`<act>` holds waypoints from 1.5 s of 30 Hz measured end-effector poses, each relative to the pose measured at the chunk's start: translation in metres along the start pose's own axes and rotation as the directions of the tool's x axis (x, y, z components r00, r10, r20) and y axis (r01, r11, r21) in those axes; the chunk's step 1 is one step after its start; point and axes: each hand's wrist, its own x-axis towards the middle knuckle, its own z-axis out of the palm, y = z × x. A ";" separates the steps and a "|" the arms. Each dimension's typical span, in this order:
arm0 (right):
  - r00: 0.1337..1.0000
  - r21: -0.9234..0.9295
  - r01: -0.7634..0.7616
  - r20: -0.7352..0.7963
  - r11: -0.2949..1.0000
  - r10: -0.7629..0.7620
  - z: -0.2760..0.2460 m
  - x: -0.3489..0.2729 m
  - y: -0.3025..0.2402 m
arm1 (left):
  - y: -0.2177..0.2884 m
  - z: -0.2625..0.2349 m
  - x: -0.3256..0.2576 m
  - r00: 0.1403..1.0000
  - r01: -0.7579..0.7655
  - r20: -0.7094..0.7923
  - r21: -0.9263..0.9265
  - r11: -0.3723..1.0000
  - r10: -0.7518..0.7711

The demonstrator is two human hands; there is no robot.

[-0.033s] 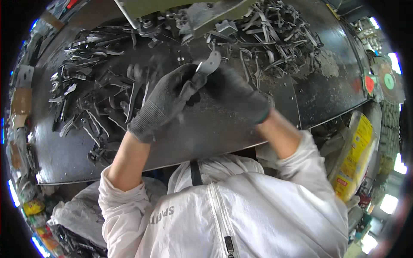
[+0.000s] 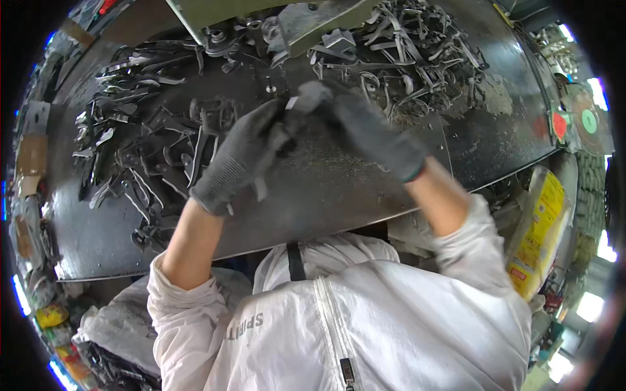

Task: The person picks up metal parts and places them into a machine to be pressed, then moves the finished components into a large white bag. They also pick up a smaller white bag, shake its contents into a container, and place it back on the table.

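In the middle of the metal workbench, both of my hands wear dark grey knitted gloves. My left hand (image 2: 238, 159) is closed around a flat grey metal part (image 2: 293, 102), whose light edge shows beside the fingers. The far end of that part is blurred, so its full shape does not show. A thin metal tip sticks out below the left palm. My right hand (image 2: 375, 133) is beside the part's far end, smeared by motion; its fingers cannot be made out. Left of my left hand lies a loose heap of grey metal lever-like parts (image 2: 140, 186).
A tangled pile of metal parts (image 2: 411, 45) lies at the far right of the workbench (image 2: 313, 195). A green machine frame (image 2: 332, 29) stands at the back centre. Several long parts (image 2: 140, 65) lie at the far left. A yellow printed sack (image 2: 538, 228) is at the right.
My right hand has shifted over the part's far end, which was clearly visible before and is now blurred. My right forearm has moved slightly right; my left hand has moved slightly left.
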 end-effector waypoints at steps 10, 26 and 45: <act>0.831 -0.110 0.194 0.546 0.975 -0.104 -0.081 -0.035 0.071 | -0.026 -0.017 -0.003 0.865 0.474 -0.084 -0.189 0.860 -0.495; 0.780 0.940 -0.299 0.339 -0.163 0.526 -0.026 0.030 0.018 | -0.012 -0.025 0.014 0.917 0.396 -0.027 -0.041 0.917 -0.397; 0.823 0.930 -0.365 0.296 0.052 0.484 0.027 0.040 -0.023 | -0.019 -0.110 0.000 0.917 0.154 -0.375 0.651 0.743 0.138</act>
